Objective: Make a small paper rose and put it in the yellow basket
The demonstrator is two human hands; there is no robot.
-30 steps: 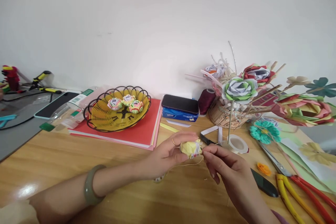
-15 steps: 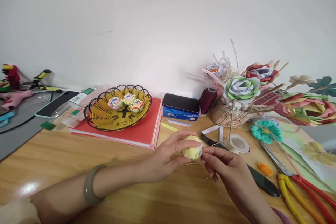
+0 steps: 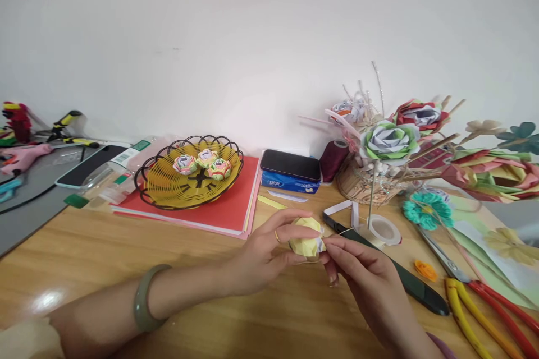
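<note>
Closer in than a second ago, the right hand point(image 3: 362, 275) pinches pale thread point(image 3: 347, 230) against the small yellow folded-paper flower point(image 3: 305, 241) that the left hand point(image 3: 261, 252) grips; it looks shaped but not yet tied.

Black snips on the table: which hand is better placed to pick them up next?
Probably right: the right hand lies beside the black snips, while the left hand is wrapped around the yellow paper flower.

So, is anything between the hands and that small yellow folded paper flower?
Nothing visible. The left hand holds the small yellow folded paper flower between thumb and fingers, above the wooden table, and the right hand pinches its right edge. Both touch it directly.
</note>
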